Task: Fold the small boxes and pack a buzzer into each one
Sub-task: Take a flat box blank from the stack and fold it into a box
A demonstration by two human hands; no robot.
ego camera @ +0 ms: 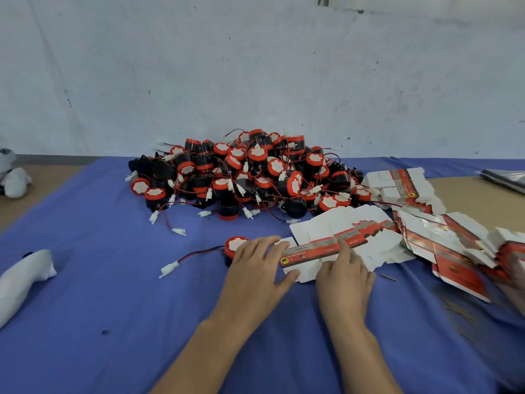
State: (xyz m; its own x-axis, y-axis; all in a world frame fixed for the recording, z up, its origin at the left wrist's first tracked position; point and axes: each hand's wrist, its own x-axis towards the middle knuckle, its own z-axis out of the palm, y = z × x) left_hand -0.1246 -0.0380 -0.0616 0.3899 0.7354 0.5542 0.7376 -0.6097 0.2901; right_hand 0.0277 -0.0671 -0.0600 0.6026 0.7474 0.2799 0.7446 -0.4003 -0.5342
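Observation:
A flat, unfolded box blank (309,255), white with a red and grey printed band, lies on the blue cloth in front of me. My left hand (255,268) lies on its left end with fingers straight and the thumb at its near edge. My right hand (345,275) presses on its right part, index finger stretched over the printed band. One black buzzer with a red rim (231,247) stands just left of my left hand, its red-black wire and white plug (170,268) trailing left. A big heap of buzzers (247,174) sits behind.
Spread stacks of flat box blanks (426,223) cover the right side of the blue cloth (113,308). White cloth bundles lie at the near left (22,280) and far left (14,180). A white wall stands behind the table.

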